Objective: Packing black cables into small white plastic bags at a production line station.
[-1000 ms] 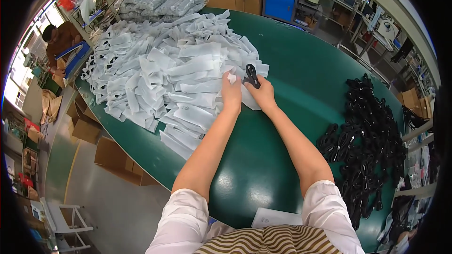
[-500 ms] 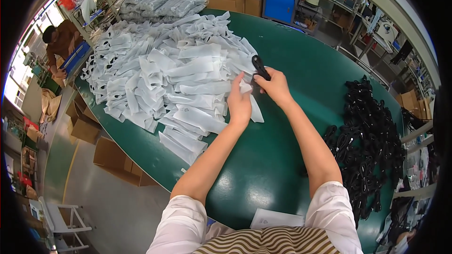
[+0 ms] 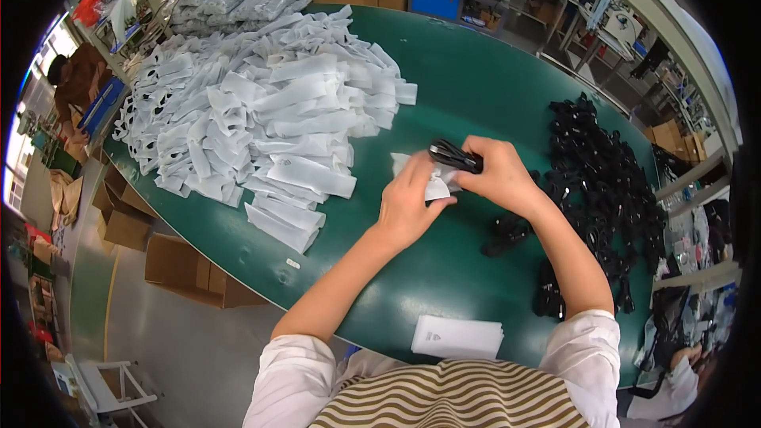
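Observation:
My left hand point(image 3: 406, 204) is closed on a small frosted white plastic bag point(image 3: 438, 187). Just to its right, my right hand point(image 3: 505, 180) grips a bundled black cable point(image 3: 455, 156), held at the bag's upper side. Whether the cable's end is inside the bag I cannot tell, as my fingers cover it. A big heap of filled white bags point(image 3: 293, 103) spreads over the left of the green table point(image 3: 476, 71). Black cable bundles point(image 3: 606, 190) are piled on the right. Near my body lies a stack of flat white bags point(image 3: 457, 338).
Clear bulk packs point(image 3: 238, 1) are stacked at the far left. Open cardboard boxes point(image 3: 186, 269) stand on the floor beyond the table's left edge. A person point(image 3: 79, 87) sits at the back left; another person's sleeve point(image 3: 674, 396) shows at lower right.
Both hands have come back from the heap toward me, bringing the cable and a bag. The cable has turned from upright to nearly level. The view has shifted, showing more of the flat stack.

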The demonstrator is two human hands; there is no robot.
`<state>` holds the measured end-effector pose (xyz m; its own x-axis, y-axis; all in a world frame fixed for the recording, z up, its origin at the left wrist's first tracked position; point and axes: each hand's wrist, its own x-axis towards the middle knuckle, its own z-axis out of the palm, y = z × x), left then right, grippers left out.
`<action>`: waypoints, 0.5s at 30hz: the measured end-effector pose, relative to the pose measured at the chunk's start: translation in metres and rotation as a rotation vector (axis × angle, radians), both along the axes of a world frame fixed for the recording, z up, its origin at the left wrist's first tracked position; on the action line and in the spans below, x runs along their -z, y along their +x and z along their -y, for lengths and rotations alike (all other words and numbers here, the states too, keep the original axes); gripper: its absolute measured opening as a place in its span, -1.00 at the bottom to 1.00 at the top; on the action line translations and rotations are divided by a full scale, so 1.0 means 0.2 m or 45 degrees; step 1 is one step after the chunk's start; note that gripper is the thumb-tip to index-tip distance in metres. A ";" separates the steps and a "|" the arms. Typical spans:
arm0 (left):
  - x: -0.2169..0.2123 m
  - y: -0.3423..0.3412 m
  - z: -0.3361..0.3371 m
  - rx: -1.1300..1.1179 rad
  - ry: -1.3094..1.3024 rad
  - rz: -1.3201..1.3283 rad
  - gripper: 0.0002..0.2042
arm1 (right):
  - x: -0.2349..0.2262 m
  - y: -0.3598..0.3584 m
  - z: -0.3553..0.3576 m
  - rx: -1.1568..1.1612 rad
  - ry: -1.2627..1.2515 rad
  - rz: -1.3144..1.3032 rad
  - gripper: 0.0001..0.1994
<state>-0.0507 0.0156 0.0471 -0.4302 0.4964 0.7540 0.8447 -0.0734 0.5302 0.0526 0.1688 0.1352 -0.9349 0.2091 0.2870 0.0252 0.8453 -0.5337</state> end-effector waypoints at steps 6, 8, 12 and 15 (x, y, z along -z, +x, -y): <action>-0.06 0.08 0.01 0.272 -0.006 0.655 -0.51 | -0.16 0.02 0.13 0.035 -0.800 0.158 -0.77; -0.07 0.08 0.02 0.360 0.103 0.725 -0.54 | -0.16 0.04 0.14 -0.003 -0.899 0.101 -0.76; -0.12 0.09 0.08 0.610 0.319 1.032 -0.61 | -0.09 0.09 0.17 -0.265 -0.490 -0.170 -0.70; -0.16 0.11 0.13 0.792 0.296 1.380 -0.67 | -0.09 0.10 0.20 -0.168 -0.472 -0.166 -0.67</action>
